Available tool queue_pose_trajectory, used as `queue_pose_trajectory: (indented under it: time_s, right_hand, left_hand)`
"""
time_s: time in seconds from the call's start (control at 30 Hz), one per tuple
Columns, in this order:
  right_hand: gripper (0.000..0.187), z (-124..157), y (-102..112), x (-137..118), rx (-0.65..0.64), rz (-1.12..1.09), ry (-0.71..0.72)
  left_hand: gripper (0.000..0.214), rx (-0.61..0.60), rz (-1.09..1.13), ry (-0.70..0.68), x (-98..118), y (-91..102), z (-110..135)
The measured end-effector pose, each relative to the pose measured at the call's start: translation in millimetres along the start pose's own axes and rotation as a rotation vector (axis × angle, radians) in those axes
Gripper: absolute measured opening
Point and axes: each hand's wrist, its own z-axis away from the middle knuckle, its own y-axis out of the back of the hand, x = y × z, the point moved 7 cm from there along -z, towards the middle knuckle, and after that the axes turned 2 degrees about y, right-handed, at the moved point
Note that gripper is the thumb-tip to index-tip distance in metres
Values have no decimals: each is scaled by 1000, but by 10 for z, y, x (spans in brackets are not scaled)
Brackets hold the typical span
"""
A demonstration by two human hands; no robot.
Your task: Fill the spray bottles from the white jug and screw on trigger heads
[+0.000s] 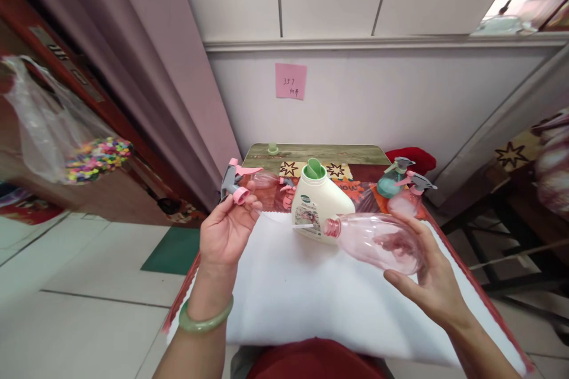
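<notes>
My left hand (229, 228) is closed on a pink and grey spray nozzle (235, 182), whose thin clear tube reaches right toward the bottle mouth. In my right hand (427, 275) lies a clear pink spray bottle (377, 243), tipped on its side with its threaded neck facing left. Its body looks empty. The white tip of the tube is just short of the neck, apart from it. Behind them stands a cream detergent jug (322, 204) with an open mouth and a green spout (313, 169).
At the table's back right stand a teal spray bottle (390, 180) and a pink one (405, 201). Another pink spray bottle (265, 179) lies at the back left. A green cap (272, 148) sits by the far edge. White cloth (284, 290) covers the near table.
</notes>
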Motion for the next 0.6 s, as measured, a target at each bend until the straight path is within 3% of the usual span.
queue_pose_trajectory:
  time_s: [0.1, 0.23, 0.33, 0.47, 0.6]
  right_hand:
    - [78, 47, -26, -27, -16, 9, 11]
    - [78, 124, -160, -28, -36, -25, -15]
    - [80, 199, -320, -21, -9, -96, -56]
    - [84, 297, -528, -43, 124, -209, -73]
    - [86, 381, -603, -45, 290, -146, -50]
  left_hand:
    - [29, -10, -17, -1, -49, -40, 24]
    - [30, -34, -60, 91, -304, -116, 59]
    - [28, -57, -110, 75, -506, -169, 89]
    - [24, -126, -180, 39, -808, -222, 153]
    - [21, -133, -207, 15, -1003, -190, 213]
